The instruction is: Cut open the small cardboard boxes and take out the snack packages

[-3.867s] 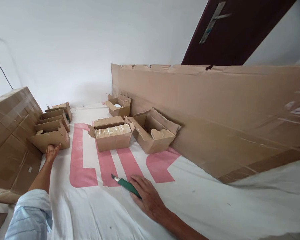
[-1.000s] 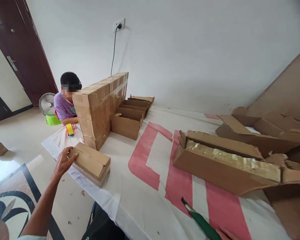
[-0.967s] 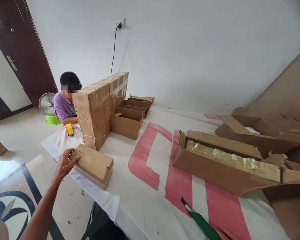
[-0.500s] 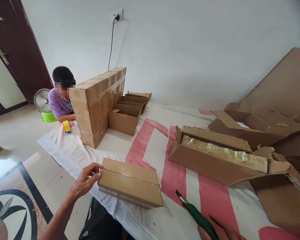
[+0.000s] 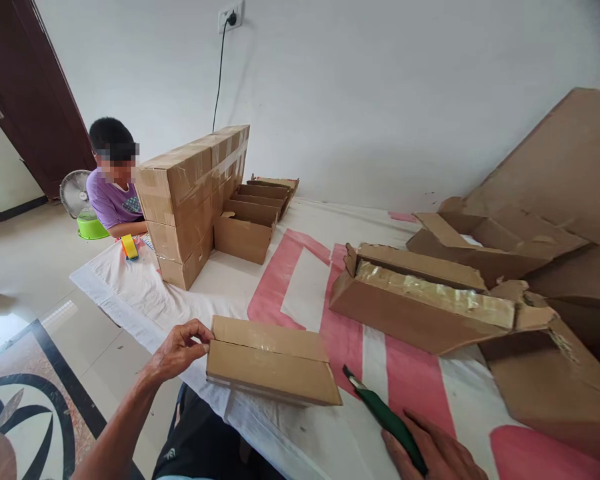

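While the left hand (image 5: pixel 184 348) pinched the closed box (image 5: pixel 270 370) low in the middle, the right hand (image 5: pixel 433 445) gripped a green cutter (image 5: pixel 387 418), lower right. That box seemed stiff, best held by its ends.

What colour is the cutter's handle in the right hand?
The handle is dark green, showing best in the head view.
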The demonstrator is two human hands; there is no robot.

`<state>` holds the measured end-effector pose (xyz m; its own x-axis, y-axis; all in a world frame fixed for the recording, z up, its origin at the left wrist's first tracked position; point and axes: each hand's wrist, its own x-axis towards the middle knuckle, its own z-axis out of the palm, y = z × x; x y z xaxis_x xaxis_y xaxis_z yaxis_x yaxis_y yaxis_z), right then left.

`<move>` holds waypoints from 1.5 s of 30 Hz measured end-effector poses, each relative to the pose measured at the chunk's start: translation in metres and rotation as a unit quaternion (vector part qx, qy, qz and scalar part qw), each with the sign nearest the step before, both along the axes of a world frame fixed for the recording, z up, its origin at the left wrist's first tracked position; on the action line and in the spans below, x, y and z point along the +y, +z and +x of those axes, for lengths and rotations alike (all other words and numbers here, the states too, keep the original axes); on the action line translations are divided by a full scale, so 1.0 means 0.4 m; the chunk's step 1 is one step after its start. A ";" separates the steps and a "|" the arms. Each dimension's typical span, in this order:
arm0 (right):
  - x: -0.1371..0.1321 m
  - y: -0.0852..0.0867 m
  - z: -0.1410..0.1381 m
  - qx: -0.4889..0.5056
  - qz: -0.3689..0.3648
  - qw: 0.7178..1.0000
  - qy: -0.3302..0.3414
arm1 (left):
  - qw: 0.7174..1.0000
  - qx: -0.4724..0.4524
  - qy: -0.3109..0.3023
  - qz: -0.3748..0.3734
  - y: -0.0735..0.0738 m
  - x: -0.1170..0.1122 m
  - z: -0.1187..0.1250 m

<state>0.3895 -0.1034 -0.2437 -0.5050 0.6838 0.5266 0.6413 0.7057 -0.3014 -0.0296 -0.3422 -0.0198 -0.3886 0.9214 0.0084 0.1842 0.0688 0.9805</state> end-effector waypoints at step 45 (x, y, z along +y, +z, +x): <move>-0.034 0.742 -0.347 -0.041 -0.366 0.887 0.278 | 0.956 0.281 0.081 -0.001 -0.044 -0.008 0.104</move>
<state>0.2508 -0.1169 0.0529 -0.8875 0.4607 -0.0109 0.2970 0.5539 -0.7778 0.0118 -0.3456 -0.0374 -0.4608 0.8496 0.2565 0.6682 0.1420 0.7303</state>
